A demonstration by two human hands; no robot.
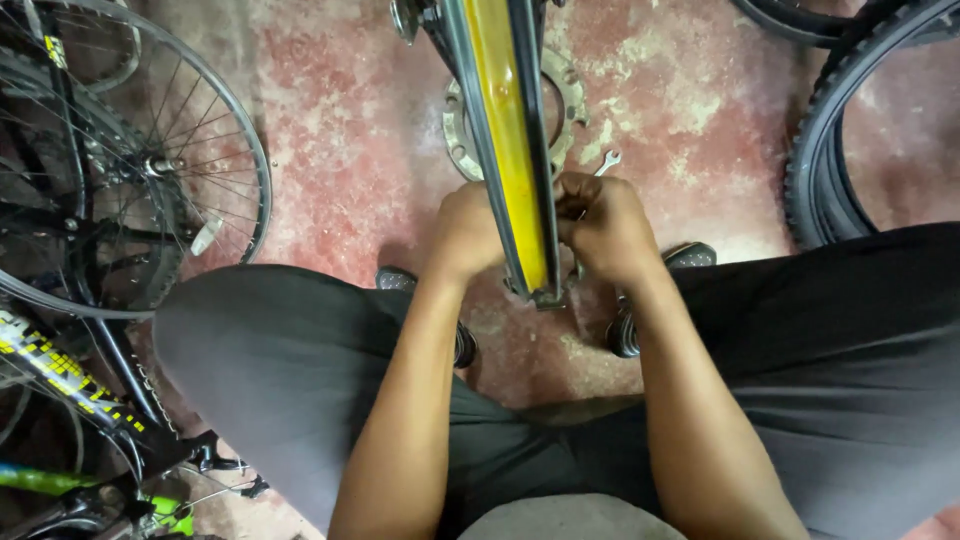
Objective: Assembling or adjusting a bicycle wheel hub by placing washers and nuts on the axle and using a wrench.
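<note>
Both hands flank a wheel rim [505, 140] with a yellow rim strip, which stands edge-on between them and runs up past the frame top. Left hand [468, 232] curled against the rim's left side; whether it clamps the rim, cannot tell. Right hand [605, 228] fisted around a spanner [606, 162], whose open end pokes out just above the knuckles. Behind the rim, on the red floor [340, 150]: a grey metal ring [570, 95]. Far left: spoked wheel [130, 160]. Far right: tyre [830, 130].
</note>
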